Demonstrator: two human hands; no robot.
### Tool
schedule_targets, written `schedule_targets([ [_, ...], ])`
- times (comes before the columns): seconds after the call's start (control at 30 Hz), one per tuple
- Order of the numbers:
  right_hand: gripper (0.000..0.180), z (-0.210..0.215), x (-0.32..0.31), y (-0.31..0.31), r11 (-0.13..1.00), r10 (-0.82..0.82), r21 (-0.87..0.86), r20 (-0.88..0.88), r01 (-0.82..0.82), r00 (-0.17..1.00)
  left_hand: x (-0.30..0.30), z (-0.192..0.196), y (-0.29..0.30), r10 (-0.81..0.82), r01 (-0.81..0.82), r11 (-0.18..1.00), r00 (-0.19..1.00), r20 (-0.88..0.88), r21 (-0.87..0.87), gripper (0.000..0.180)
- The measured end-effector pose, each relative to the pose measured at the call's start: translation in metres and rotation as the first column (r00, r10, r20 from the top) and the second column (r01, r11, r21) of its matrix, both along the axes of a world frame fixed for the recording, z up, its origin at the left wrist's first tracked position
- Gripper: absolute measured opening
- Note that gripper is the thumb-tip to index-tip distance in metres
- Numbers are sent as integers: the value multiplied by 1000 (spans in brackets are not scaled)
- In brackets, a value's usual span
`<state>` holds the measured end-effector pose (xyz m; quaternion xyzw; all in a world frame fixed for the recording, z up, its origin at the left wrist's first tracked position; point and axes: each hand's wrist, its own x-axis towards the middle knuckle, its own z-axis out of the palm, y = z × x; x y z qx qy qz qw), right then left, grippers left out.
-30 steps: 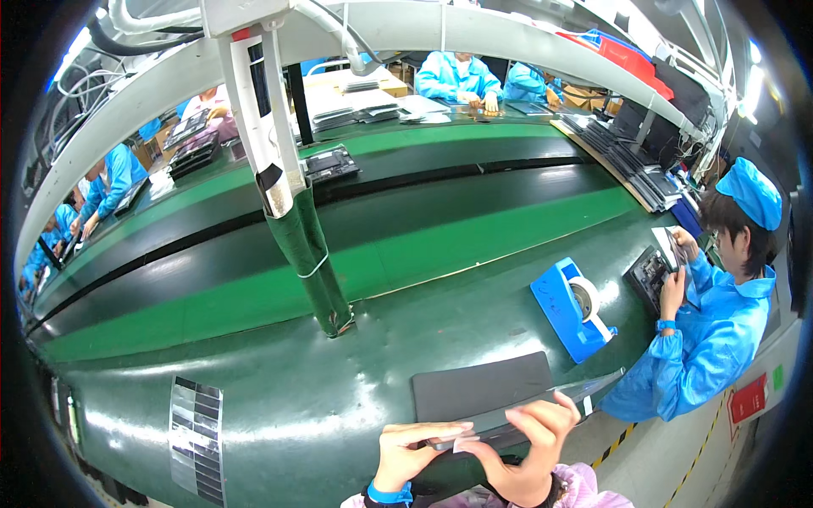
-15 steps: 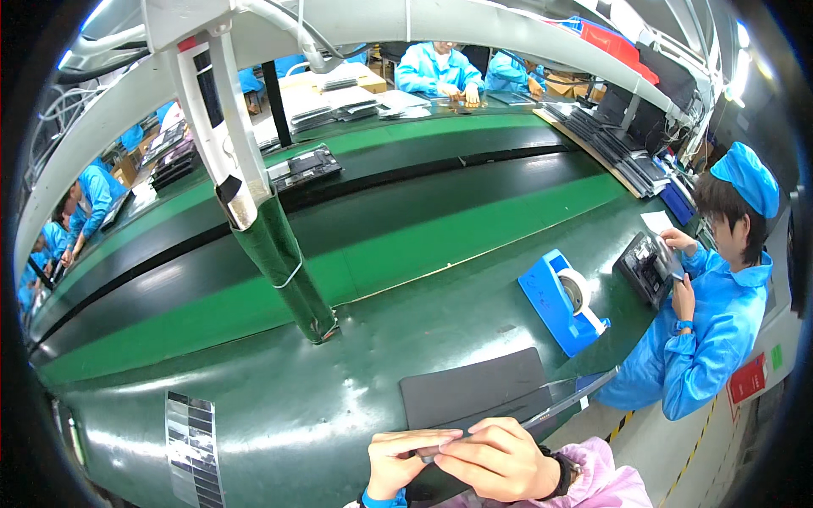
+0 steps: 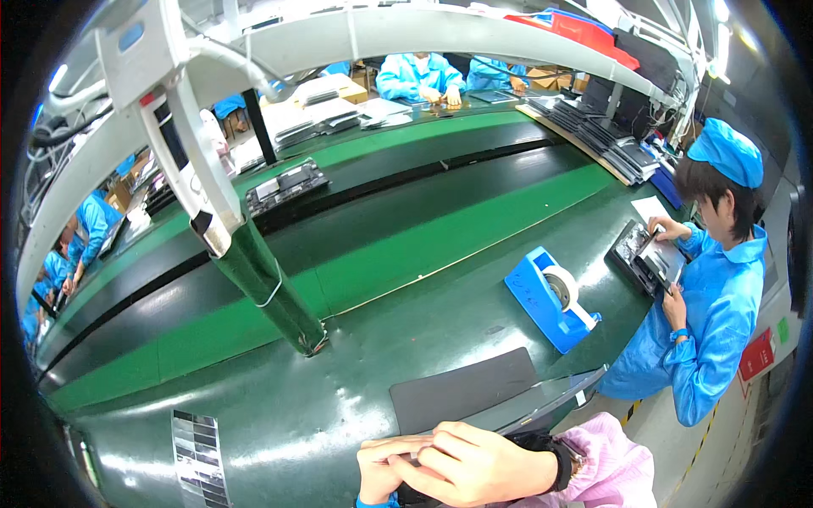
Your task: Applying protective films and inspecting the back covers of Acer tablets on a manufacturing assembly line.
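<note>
One green bench (image 3: 279, 423) leaves wide room left of the hands. One dark panel (image 3: 550, 398) is held at its near edge, beside one grey mat (image 3: 461, 391). One blue tape dispenser (image 3: 540, 311) stands farther right; one gridded sheet (image 3: 198, 457) lies left. Two hands: left hand (image 3: 379, 474) clamped on the panel's left end; right hand (image 3: 483, 467), fingers curled together, its hold hidden.

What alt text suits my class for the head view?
A person's left hand and right hand hold a thin dark panel near a grey mat on a green workbench. To the right are a blue tape dispenser and a co-worker in blue.
</note>
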<state>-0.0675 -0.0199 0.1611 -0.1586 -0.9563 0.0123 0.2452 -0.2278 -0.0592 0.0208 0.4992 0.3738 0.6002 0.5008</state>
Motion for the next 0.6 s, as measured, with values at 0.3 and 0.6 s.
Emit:
schedule_targets([
  [0.3,53,-19,64,35,959,-283,35,2,283,959,12,36,0,116,-122,991,988,-98,-59,21],
  [0.6,59,-34,86,37,899,-417,75,-153,432,896,14,73,-11,280,-130,954,707,-650,269,82],
])
